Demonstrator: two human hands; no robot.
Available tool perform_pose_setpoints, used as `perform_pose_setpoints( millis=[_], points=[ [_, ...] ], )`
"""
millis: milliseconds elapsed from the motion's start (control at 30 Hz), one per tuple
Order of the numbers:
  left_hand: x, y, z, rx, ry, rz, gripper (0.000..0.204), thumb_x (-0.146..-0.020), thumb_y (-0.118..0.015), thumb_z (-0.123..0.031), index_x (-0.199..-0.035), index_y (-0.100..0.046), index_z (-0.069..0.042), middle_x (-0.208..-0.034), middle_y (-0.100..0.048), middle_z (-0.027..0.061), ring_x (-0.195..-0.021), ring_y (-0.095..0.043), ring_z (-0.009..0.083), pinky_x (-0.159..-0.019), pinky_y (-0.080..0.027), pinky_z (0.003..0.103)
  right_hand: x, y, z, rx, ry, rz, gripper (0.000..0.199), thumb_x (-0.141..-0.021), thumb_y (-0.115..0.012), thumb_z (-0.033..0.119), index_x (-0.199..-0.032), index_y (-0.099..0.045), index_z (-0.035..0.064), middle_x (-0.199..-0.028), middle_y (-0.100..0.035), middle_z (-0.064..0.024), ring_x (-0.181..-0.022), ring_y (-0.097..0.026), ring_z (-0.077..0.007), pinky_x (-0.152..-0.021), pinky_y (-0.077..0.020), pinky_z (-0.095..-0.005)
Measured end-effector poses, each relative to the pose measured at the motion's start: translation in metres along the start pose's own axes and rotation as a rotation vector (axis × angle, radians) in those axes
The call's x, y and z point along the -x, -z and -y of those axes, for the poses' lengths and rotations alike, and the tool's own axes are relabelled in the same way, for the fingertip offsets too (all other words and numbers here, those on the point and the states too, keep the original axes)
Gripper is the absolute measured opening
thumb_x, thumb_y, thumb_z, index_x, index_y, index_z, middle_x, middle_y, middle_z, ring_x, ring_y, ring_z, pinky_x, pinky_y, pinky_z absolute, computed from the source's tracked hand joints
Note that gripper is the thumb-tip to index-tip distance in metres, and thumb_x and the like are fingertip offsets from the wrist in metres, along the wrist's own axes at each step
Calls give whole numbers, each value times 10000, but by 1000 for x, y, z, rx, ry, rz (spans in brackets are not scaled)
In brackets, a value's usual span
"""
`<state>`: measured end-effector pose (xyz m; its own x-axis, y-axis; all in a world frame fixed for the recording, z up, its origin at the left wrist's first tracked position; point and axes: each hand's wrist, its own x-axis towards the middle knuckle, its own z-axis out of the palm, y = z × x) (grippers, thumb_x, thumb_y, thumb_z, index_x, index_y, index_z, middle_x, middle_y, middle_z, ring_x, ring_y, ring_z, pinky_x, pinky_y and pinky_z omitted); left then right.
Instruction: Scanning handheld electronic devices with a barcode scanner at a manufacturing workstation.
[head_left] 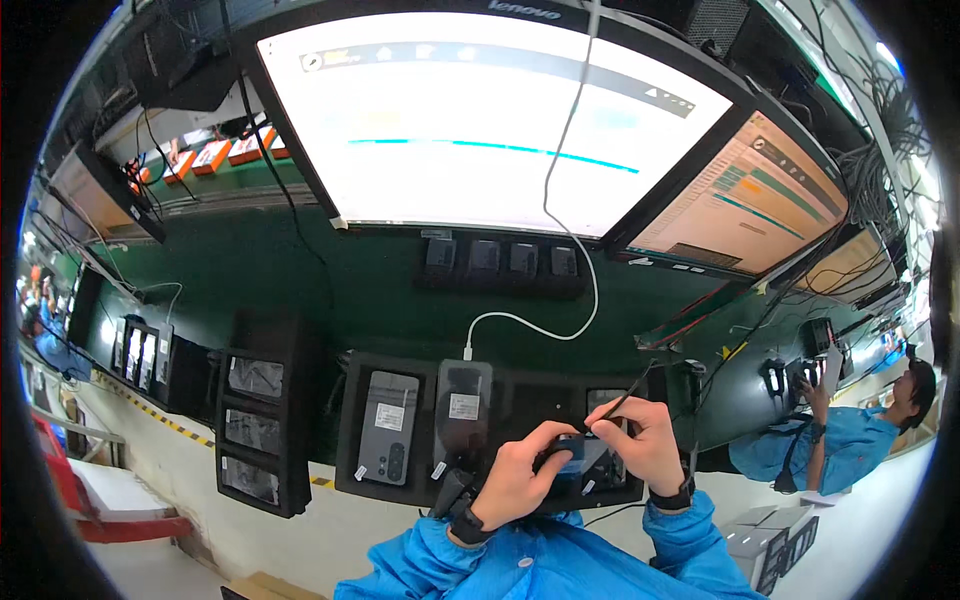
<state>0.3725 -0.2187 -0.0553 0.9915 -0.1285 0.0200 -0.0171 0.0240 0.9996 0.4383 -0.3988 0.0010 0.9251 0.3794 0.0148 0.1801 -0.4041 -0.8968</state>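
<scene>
My left hand [522, 476] is closed around a small dark device [571, 452], its thumb and forefinger pinching the sides. Just right of it, my right hand [645, 445] pinches a thin black cable [632, 390] whose lower end is close to the device. Whether the cable touches the device cannot be made out. Below both hands lies a black tray [530, 400]. In its left part rest a grey phone [388, 425] with a white label, back up, and a second dark phone [464, 415] with a white cable [510, 315] plugged into its top end. Another dark-screened phone [605, 465] is partly hidden behind my right hand.
Left of the tray stands a black rack [290, 440] holding several wrapped phones. A black holder [500, 283] with several small dark blocks lies below a large lit monitor [480, 120]; a smaller monitor [745, 200] is to its right. A person in blue [820, 440] works at far right.
</scene>
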Motion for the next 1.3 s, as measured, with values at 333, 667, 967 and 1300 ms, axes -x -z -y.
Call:
perform_pose_setpoints(
  millis=[333, 667, 967, 1300],
  points=[
    [6, -4, -5, -37, -71, -33, 270, -867, -606, -23, -1137, -591, -29, -924, -668, 152, -808, -679, 222, -720, -508, 302, 2, 10, 9, 130, 101, 180, 133, -757, -749, 95, -884, -742, 60, -818, -691, -91, -767, -642, -199, -696, -499, -305],
    [34, -15, -2, -76, 28, -566, 254, -912, -535, -24, -1158, -600, -31, -1085, -664, 66, -966, -628, 165, -834, -493, 300, -66, 7, -58, -17, 20, 354, 181, -845, -656, 123, -854, -698, -53, -782, -692, -51, -688, -538, -57, -600, -431, -243],
    [185, 10, 46, 204, 196, -927, 149, -949, -550, -60, -1073, -597, 7, -971, -680, 83, -922, -645, 145, -813, -500, 276, -57, -3, -89, 136, 109, 48, 495, -842, -671, 156, -1291, -549, -11, -1255, -607, -170, -1166, -567, -269, -985, -410, -353],
    [294, 62, 97, 401, 198, -886, 237, -948, -588, -126, -1152, -571, -8, -1021, -665, 98, -965, -632, 151, -833, -503, 287, 65, -143, 44, -340, -145, 1086, 466, -900, -641, 189, -1287, -508, -33, -1194, -620, -125, -1123, -574, -225, -1008, -423, -354]
  ],
)
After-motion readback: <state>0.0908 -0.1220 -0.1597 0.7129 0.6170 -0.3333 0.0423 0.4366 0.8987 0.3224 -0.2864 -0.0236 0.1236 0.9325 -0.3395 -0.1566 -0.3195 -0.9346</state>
